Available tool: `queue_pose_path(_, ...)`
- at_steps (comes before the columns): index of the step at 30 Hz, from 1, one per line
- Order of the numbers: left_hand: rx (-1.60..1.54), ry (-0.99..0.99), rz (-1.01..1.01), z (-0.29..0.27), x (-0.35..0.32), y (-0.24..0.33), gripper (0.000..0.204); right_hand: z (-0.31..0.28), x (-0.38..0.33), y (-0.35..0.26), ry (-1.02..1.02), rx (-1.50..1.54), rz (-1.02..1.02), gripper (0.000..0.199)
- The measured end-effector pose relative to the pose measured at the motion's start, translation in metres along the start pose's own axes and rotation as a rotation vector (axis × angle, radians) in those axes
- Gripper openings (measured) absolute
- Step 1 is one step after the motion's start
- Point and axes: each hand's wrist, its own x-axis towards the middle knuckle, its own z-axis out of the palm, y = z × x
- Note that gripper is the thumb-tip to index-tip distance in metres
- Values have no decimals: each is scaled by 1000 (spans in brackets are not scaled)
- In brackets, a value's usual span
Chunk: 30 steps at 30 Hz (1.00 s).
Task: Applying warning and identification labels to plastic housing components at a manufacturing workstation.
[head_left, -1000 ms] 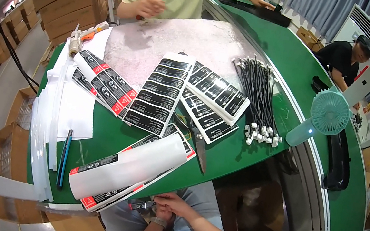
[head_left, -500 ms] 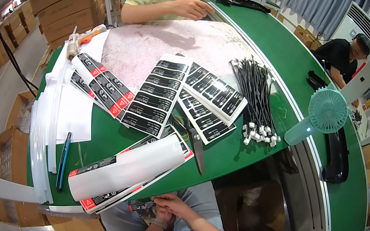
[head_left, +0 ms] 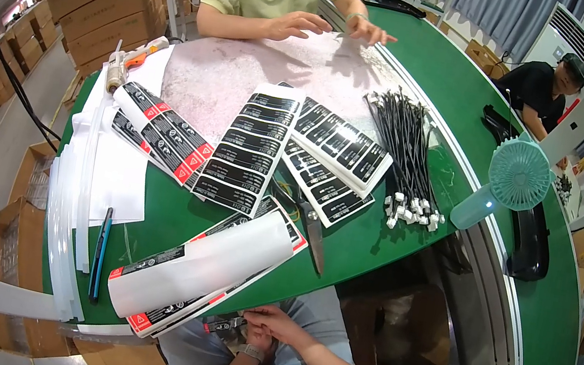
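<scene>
Below the table's front edge, over my lap, my left hand (head_left: 259,339) and my right hand (head_left: 275,323) are close together. A small black label with a red end (head_left: 225,324) sticks out leftward from between them. My left hand, with a watch on its wrist, is closed around the label's near side, its fingers partly hidden. The right hand's fingers are pinched at the label's edge. Just above lies a curled white-backed label sheet (head_left: 203,265) on more black-and-red labels. Scissors (head_left: 312,237) rest to its right, blades toward me.
On the green table (head_left: 371,263) are black label sheets (head_left: 247,147), a bundle of black cables (head_left: 404,144), a blue cutter (head_left: 100,254) and a glue gun (head_left: 129,64). A teal fan (head_left: 508,178) stands by the conveyor rail. A co-worker's hands (head_left: 334,30) are across the table.
The co-worker opposite has brought one arm back from the conveyor, and both their hands now hover above the pale mat. My own hands and the label have hardly moved.
</scene>
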Motion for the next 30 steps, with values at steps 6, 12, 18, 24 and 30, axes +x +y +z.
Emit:
queue_pose_path(6,-45,-30,-62,-1,-1,3,27,9,-6,-8,-42,85,-7,19)
queue_pose_path(12,171,61,-13,-12,5,3,28,17,-8,-13,-8,98,-3,14)
queue_pose_path(18,-87,-70,-50,-13,-2,3,24,17,-8,-14,-6,76,-11,13)
queue_pose_path(24,-142,-14,-27,-4,25,-3,20,18,-6,-11,36,54,-19,13)
queue_pose_path(30,-9,-81,-48,-17,13,3,21,16,-5,-10,46,56,-19,15)
